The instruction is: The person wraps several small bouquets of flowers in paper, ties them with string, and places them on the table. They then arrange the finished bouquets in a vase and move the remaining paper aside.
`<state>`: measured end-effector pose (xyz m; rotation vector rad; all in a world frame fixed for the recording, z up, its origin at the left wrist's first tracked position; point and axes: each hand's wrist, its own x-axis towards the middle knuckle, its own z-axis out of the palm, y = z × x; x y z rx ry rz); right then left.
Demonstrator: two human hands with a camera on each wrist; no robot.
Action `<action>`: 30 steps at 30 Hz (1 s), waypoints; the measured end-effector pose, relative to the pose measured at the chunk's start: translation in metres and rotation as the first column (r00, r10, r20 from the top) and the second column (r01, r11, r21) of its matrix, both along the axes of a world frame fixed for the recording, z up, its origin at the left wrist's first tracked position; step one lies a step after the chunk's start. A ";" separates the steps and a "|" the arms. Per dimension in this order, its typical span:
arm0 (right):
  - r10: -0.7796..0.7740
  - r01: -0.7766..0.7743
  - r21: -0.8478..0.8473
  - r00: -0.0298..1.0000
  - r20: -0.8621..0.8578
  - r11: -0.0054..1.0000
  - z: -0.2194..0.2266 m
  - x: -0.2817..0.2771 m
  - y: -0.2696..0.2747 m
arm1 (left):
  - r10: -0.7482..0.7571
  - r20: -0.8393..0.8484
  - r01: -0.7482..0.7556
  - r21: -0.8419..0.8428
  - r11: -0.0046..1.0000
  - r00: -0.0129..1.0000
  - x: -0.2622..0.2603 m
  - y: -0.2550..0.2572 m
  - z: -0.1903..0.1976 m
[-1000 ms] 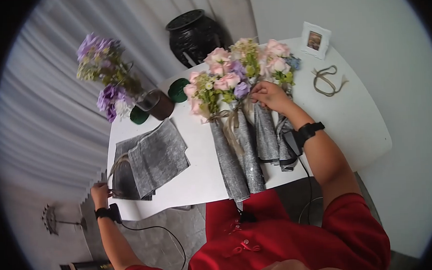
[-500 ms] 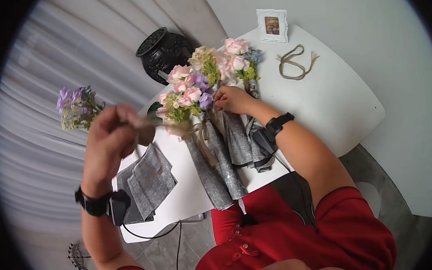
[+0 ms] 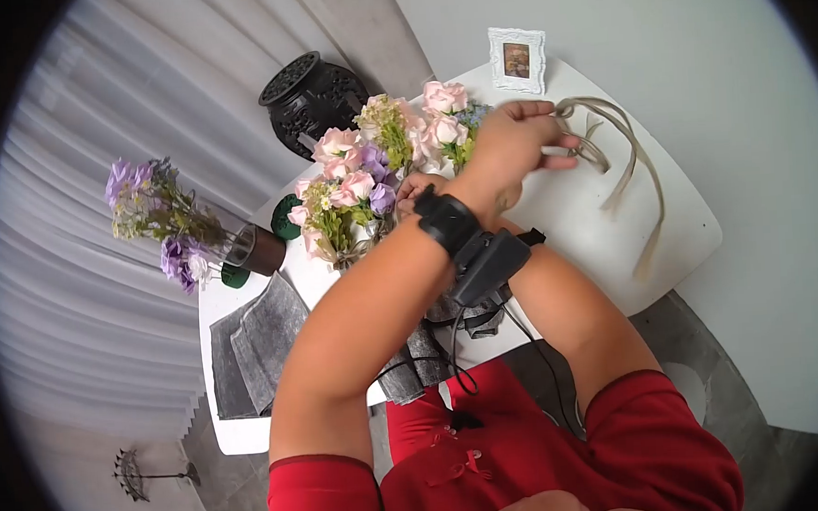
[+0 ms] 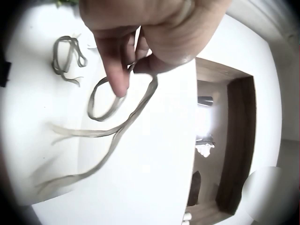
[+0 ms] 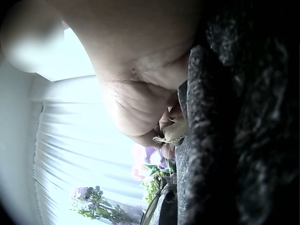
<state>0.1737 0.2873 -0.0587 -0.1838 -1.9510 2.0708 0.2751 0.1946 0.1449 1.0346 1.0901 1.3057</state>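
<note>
Near the table's front edge lie the grey wrapped stems of the bouquets, with a stack of grey wrapping sheets to the left. Further in, the right hand is curled around the wrap just under the pink flowers, mostly hidden by the crossing left forearm. Further right, the left hand pinches a beige ribbon lifted above the table, ends trailing down. A second ribbon lies beyond. Farthest stands a small picture frame.
</note>
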 end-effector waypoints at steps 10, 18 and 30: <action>-0.290 0.433 0.350 0.873 -0.392 0.831 0.052 0.028 -0.050 | 0.132 -0.593 -0.088 0.102 0.991 0.794 -0.156 -0.106 -0.024; -0.358 0.348 0.139 0.932 0.052 0.927 0.063 0.032 -0.054 | 0.288 -0.957 -0.690 0.192 0.698 0.024 -0.346 -0.330 -0.047; -0.370 0.353 0.192 0.927 0.057 0.916 0.071 0.035 -0.057 | 0.223 -0.965 -0.969 -0.082 0.232 0.135 -0.412 -0.438 -0.099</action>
